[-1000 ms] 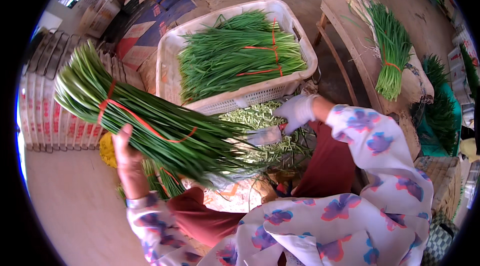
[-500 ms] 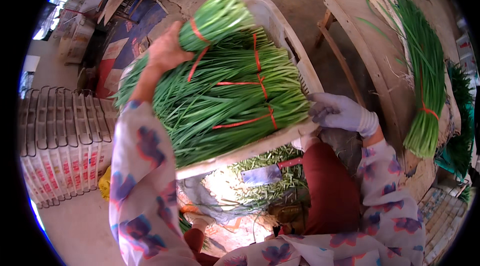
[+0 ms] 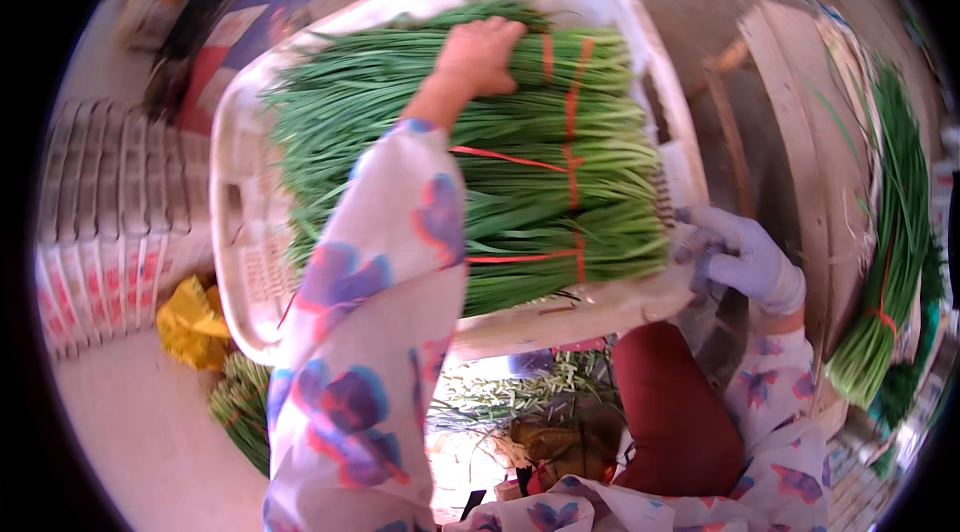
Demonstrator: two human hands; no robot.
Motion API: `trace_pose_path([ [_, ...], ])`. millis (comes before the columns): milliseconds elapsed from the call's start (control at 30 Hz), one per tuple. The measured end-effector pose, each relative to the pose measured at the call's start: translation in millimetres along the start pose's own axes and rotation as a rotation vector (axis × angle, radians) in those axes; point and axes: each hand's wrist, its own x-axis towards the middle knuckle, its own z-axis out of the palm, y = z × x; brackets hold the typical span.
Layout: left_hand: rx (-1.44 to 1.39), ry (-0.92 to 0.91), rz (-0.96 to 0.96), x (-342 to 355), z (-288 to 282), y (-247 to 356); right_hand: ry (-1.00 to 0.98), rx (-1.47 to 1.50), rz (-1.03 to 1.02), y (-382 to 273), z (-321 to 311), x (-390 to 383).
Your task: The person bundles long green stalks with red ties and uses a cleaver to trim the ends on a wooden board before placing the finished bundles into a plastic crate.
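Observation:
A white plastic crate [image 3: 228,262] holds several bundles of garlic chives [image 3: 390,122], laid side by side with their pale cut ends to the right. Orange-red ties band them. My bare left hand [image 3: 482,57] rests on the far bundle, its fingers curled over the leaves just left of the tie. The crate's near right corner is held by my right hand [image 3: 750,254], which wears a pale glove; its fingertips are partly blurred against the rim.
On the right, a wooden bench [image 3: 800,152] carries another tied bundle of chives [image 3: 885,252]. Stacked crates [image 3: 115,222] stand at the left, near a yellow bag [image 3: 195,322] and more bundled chives [image 3: 243,402]. Cut trimmings [image 3: 500,387] litter the ground below, beside my knee.
My left hand has brought the raised bundle down into the crate, moving to the right. My right hand stays at the crate's corner. The view has shifted, and the cleaver below is mostly hidden.

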Motion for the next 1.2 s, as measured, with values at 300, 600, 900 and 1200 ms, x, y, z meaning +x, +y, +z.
trace_pose_path([
  [300,-0.037,-0.025,-0.049,-12.5,-0.6,2.5,0.385,-1.037,-0.685,-47.6,-1.5,213.3],
  [600,0.253,-0.041,-0.024,-25.0,-9.8,1.5,0.202,-0.888,-0.093,-39.4,1.0,359.9],
  [900,-0.011,0.261,-0.091,-72.3,33.5,-74.1,0.414,-1.247,0.175,-42.2,28.4,350.2],
  [1200,-0.072,0.219,-0.073,-84.1,31.4,-50.2,0.335,-1.253,0.297,-46.7,33.3,318.7],
])
